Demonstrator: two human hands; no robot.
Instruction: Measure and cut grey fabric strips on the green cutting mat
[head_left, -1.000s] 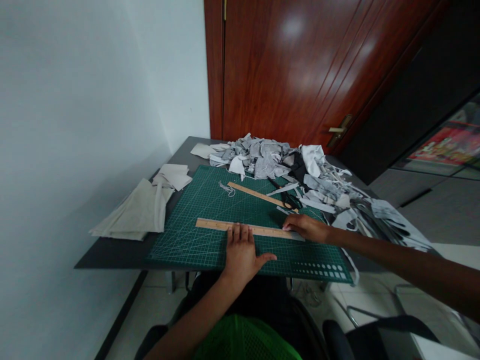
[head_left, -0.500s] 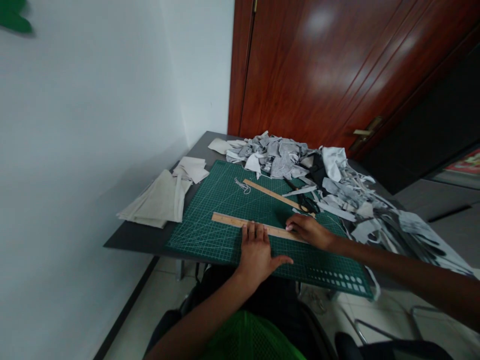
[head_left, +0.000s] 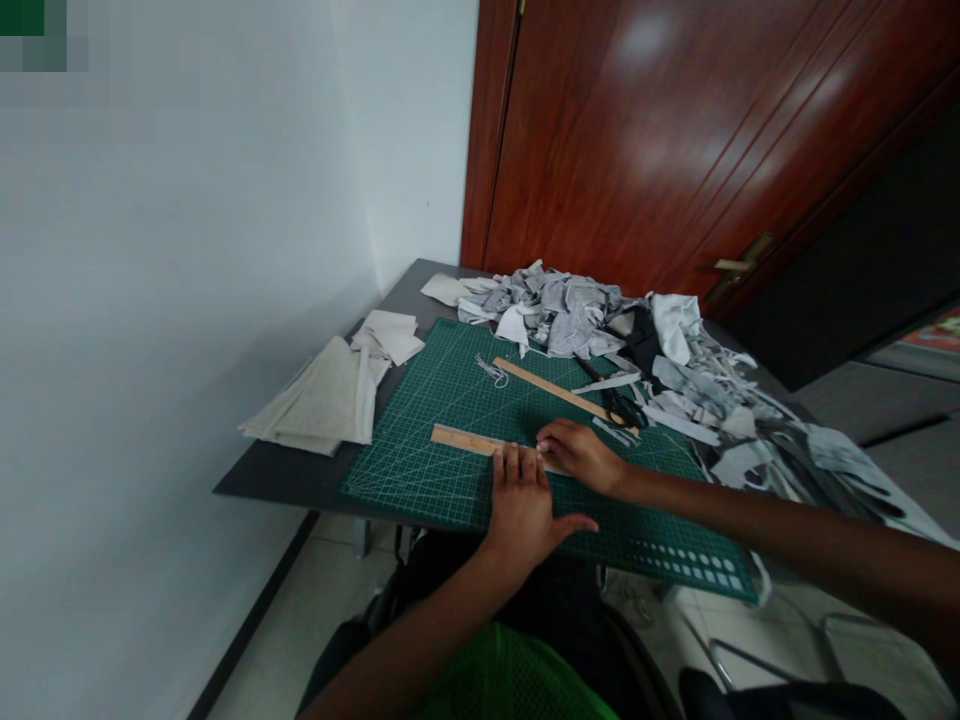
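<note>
A wooden ruler [head_left: 461, 438] lies across the green cutting mat [head_left: 420, 475]. My left hand [head_left: 521, 505] is flat on the ruler's near edge, fingers stretched out and thumb spread to the right. Just right of its fingertips, my right hand [head_left: 581, 455] is closed in a pinch at the ruler's far edge. Whatever its fingers hold, if anything, is too small to make out. My right hand covers part of the ruler. Behind it on the mat lie a second wooden ruler [head_left: 540, 382], black scissors [head_left: 622, 408], narrow fabric strips [head_left: 615, 432] and a small bundle of thin string [head_left: 491, 370].
Folded cream cloth [head_left: 315, 400] is stacked at the table's left, by the white wall [head_left: 225, 200]. A heap of grey and white fabric scraps [head_left: 574, 310] runs along the back and right. Beyond the table [head_left: 277, 475] stands a brown wooden door [head_left: 600, 150].
My right hand has slid left along the ruler and is now close beside my left fingertips. The left hand stays pressed on the ruler. The view has shifted slightly.
</note>
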